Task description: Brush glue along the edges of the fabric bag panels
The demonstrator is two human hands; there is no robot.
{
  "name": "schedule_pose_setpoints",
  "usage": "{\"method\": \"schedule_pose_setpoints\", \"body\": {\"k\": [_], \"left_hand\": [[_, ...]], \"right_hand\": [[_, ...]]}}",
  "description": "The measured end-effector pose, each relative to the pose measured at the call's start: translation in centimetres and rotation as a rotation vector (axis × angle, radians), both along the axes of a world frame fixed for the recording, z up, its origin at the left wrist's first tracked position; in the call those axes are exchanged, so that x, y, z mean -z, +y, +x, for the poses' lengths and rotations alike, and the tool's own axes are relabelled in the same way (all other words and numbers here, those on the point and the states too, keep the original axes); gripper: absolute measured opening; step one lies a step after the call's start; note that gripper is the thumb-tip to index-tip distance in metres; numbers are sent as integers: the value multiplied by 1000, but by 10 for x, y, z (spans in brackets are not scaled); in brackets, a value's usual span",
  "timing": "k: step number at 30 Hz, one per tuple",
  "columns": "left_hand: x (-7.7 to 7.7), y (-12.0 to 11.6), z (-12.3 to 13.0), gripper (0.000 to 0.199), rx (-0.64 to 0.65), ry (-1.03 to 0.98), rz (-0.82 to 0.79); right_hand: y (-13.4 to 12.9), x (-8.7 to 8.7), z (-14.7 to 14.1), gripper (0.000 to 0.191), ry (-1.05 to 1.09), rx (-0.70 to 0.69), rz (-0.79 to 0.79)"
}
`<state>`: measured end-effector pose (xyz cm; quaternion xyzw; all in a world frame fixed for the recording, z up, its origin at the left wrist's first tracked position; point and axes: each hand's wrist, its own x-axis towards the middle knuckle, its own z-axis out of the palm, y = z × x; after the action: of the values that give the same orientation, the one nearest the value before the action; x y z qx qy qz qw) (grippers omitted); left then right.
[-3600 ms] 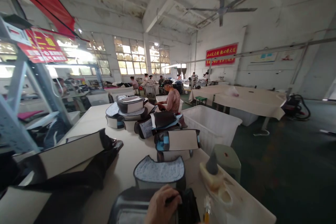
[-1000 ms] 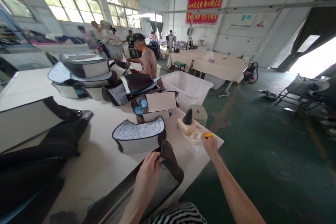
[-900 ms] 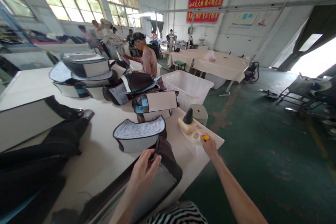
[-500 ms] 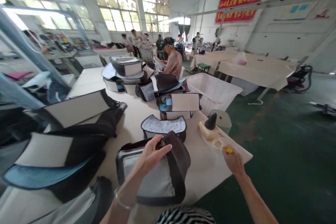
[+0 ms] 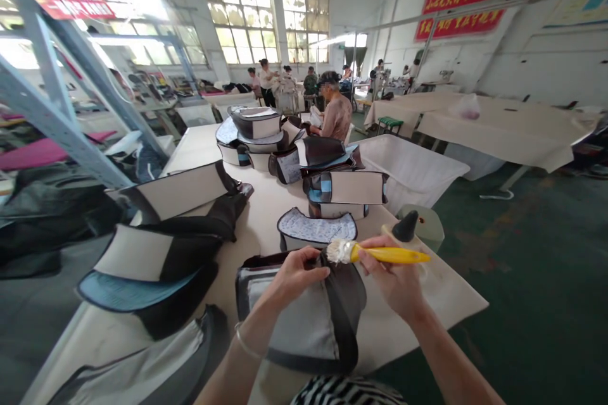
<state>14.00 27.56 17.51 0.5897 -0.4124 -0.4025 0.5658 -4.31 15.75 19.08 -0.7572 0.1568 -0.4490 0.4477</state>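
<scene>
Now my right hand (image 5: 396, 281) grips a yellow brush (image 5: 380, 254), handle pointing right, bristles just above the bag (image 5: 304, 323) edge my left hand (image 5: 297, 272) pinches.

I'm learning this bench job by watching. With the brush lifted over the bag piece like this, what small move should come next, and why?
Probably lower the brush a little so its bristles meet the dark edge of the bag piece. The right hand holds the yellow handle with the bristles just above that edge, and the left hand pins the same edge flat on the table.
</scene>
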Motion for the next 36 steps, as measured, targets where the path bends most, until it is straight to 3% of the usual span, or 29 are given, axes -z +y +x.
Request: {"method": "schedule_pose_setpoints", "body": {"k": [3, 7, 11, 15, 17, 20, 24, 28, 32, 36], "left_hand": [[3, 5, 2, 31, -11, -13, -18], [7, 11, 5, 30, -11, 21, -32], [7, 12, 6, 29, 4, 10, -35], [6, 10, 5, 31, 16, -8, -31], [5, 9, 3, 32, 13, -24, -33], [5, 9, 0, 30, 7, -48, -20], [5, 10, -1, 28, -4, -67, -7], [7, 13, -1, 23, -4, -41, 4], [3, 15, -2, 19, 14, -3, -17], [-5, 23, 8, 22, 9, 94, -51]], "right_hand": [[2, -2, 17, 14, 57, 1, -167], [-12, 0, 23, 15, 136, 112, -250], [-15, -2, 18, 20, 145, 163, -199], [-2, -8, 17, 21, 113, 67, -82], [3, -11, 18, 18, 146, 12, -138], [4, -15, 19, 15, 158, 55, -245], [3, -19, 20, 14, 160, 27, -252], [1, -19, 22, 15, 151, 142, -287], [-2, -15, 22, 15, 168, 108, -243], [-5, -15, 22, 19, 75, 212, -192]]}}
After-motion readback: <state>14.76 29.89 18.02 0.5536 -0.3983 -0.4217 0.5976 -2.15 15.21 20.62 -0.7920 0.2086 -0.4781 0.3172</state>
